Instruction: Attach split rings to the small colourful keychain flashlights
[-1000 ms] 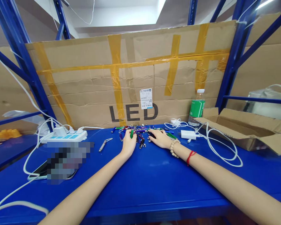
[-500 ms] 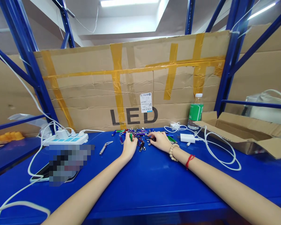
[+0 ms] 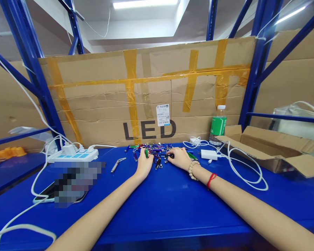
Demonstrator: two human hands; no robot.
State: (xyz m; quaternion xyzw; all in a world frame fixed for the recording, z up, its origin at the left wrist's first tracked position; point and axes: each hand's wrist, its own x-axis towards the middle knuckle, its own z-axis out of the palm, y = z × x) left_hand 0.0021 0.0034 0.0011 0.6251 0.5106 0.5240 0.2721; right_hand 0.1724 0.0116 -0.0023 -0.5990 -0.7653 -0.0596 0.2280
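Basically, glossy blue table [image 3: 183,205] w/ creased, taped cardboard panel [image 3: 99,108] upright at its back. Open matte carton [image 3: 279,150] sits on table, far R. Loose pile [image 3: 158,150] of shiny, multicol. cylinders & small bits lies on table near panel's foot. R hand [image 3: 181,159] curls over pile's R side, fingertips at a dark bit; grip unclear, can't tell. L hand [image 3: 144,165] pinches a smooth green cyl. piece [image 3: 146,153] at pile's L side.
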